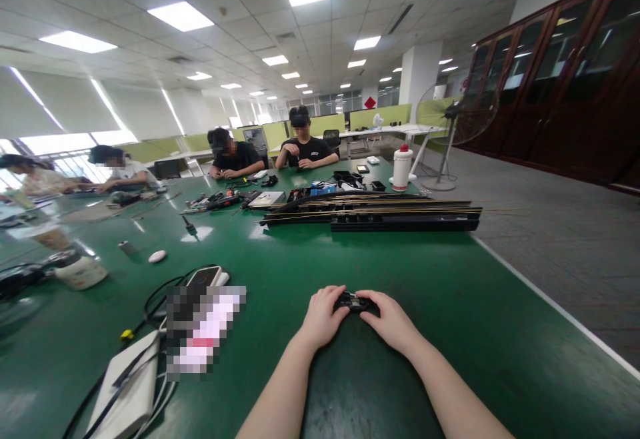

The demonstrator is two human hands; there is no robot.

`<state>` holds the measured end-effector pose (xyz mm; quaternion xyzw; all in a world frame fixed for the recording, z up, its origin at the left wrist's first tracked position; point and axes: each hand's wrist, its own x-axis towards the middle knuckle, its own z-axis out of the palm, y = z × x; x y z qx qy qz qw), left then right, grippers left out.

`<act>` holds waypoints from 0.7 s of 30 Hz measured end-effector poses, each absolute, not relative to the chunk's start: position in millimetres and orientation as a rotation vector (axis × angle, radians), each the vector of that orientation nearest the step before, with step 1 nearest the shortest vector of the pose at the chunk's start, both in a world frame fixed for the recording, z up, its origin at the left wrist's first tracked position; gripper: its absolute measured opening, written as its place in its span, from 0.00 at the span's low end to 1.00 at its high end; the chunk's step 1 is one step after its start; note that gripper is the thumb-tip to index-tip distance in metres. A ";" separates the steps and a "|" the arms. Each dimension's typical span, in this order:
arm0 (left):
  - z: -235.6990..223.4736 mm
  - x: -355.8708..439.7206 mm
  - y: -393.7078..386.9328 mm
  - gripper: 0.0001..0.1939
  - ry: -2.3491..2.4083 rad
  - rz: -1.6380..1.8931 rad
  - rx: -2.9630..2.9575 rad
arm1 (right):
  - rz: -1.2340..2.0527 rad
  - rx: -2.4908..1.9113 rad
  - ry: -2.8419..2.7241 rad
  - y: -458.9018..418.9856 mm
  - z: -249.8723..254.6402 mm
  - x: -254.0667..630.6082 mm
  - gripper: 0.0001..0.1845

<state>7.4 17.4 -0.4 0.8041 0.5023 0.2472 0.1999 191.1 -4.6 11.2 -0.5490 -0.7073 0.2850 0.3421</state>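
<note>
Between my two hands is a small black part [355,302] with some metallic or pale detail in its middle; its exact kind is too small to make out. My left hand [325,313] grips its left end with thumb and fingers. The right end is pinched by my right hand [389,319]. Both hands are low over the green tabletop [280,259], close to each other. Parts of the black piece are hidden behind my fingers.
Long black rails with thin brass-coloured rods [405,215] lie ahead. A white bottle with a red cap [401,169] stands behind them. To the left are a white box with cables [125,385], a device [204,279] and a pale oval object [157,257]. Several people sit farther off.
</note>
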 end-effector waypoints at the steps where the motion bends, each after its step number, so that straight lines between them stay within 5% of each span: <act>1: -0.2 7.4 17.3 0.22 1.405 0.692 2.246 | 0.739 -1.431 -1.840 -4.5 11.1 191.1 0.21; 21: -0.4 7.7 16.9 0.18 1.415 0.691 2.270 | 0.730 -1.448 -1.831 -4.4 8.4 190.9 0.20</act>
